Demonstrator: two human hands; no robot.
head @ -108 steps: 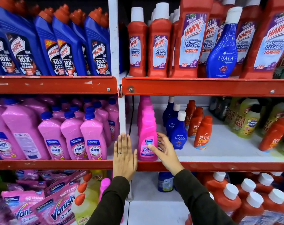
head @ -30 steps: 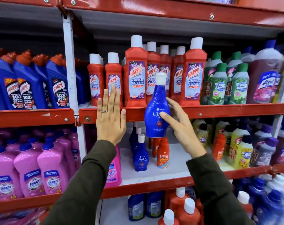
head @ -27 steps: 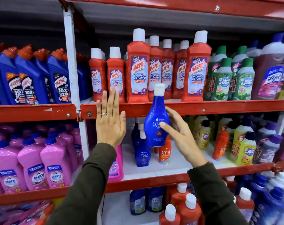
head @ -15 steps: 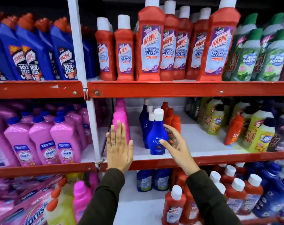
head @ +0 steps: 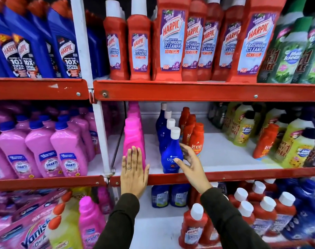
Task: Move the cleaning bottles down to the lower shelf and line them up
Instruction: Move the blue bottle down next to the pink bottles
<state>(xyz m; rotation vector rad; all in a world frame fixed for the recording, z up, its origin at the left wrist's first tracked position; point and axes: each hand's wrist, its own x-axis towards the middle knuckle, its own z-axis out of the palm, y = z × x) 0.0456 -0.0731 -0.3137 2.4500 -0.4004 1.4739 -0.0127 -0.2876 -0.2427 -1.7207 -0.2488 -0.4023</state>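
Note:
A blue Ujala bottle [head: 169, 157] with a white cap stands upright at the front edge of the white lower shelf [head: 225, 155]. It heads a row of matching blue bottles [head: 162, 126] running back. My right hand [head: 190, 164] grips it, thumb on the label and fingers around its right side. My left hand [head: 134, 173] is flat and open, fingers together, in front of a pink Vanish bottle [head: 133, 135] and over the shelf's red lip, holding nothing. Red Harpic bathroom cleaner bottles [head: 171, 42] fill the upper shelf.
Orange Revive bottles [head: 197, 139] stand in a row just right of the blue ones. Green and yellow Max Kleen bottles [head: 243, 128] crowd the shelf's right end. A white upright post [head: 101, 137] divides off pink Shakti bottles [head: 43, 146] on the left. More bottles sit below.
My right hand has brought the blue Ujala bottle down from upper-shelf height onto the lower shelf, at the front of the blue row. My left hand dropped alongside, staying flat and open.

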